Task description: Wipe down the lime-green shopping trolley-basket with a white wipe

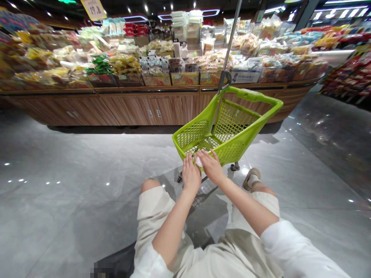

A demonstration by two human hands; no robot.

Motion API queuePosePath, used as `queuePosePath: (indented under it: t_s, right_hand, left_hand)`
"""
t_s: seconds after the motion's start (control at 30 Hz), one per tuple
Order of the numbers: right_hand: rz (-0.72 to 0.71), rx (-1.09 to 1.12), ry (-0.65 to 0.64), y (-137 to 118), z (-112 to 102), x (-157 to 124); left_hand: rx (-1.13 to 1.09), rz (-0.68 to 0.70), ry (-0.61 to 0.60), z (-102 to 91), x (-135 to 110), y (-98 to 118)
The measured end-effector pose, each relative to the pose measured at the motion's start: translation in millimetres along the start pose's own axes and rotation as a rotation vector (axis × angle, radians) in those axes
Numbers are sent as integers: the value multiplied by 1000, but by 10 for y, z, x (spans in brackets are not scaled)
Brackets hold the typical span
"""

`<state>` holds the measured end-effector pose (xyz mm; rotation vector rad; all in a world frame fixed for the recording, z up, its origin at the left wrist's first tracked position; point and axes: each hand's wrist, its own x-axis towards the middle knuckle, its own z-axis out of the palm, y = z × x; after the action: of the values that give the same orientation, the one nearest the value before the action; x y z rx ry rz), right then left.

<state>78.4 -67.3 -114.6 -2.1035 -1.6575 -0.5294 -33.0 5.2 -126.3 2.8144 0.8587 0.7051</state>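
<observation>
Head view: left hand and right hand, fingers bent, closed together on a white scrap at the near rim of a green plastic cart. Metal pole rises from the cart's far corner. Cart stands on grey tile floor, near a wooden counter stacked with packaged snacks. Cream shorts and one sandal below. Price sign at top edge.

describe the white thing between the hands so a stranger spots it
Find the lime-green shopping cart before the snack display. At its near rim the left hand and right hand meet. The small white scrap, perhaps a tissue, sits pinched between them.
</observation>
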Motion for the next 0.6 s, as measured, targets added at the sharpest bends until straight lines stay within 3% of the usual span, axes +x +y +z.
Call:
queuePosePath:
  t_s: [0.07,0.17,0.27,0.33,0.4,0.47,0.6]
  right_hand:
    - [-115,16,-47,-53,3,-5]
    - [-190,-4,-79,354,-146,-30]
    - [29,-96,3,961,-334,-70]
    - [172,-146,52,1162,-387,-90]
    - [239,-154,82,1081,-351,-102]
    - [242,-127,98,764,-246,-113]
    - [57,-28,23,64,-55,-142]
  left_hand:
    - [6,4,-17,-25,-2,-64]
    - [15,34,-27,-78,-2,-149]
    - [-5,47,-28,-99,-7,-143]
    - [-23,19,-21,-84,-13,-71]
    - [-42,-21,2,-51,-23,35]
    - [-74,-19,26,-10,-41,133]
    - [-82,-3,37,50,-85,175]
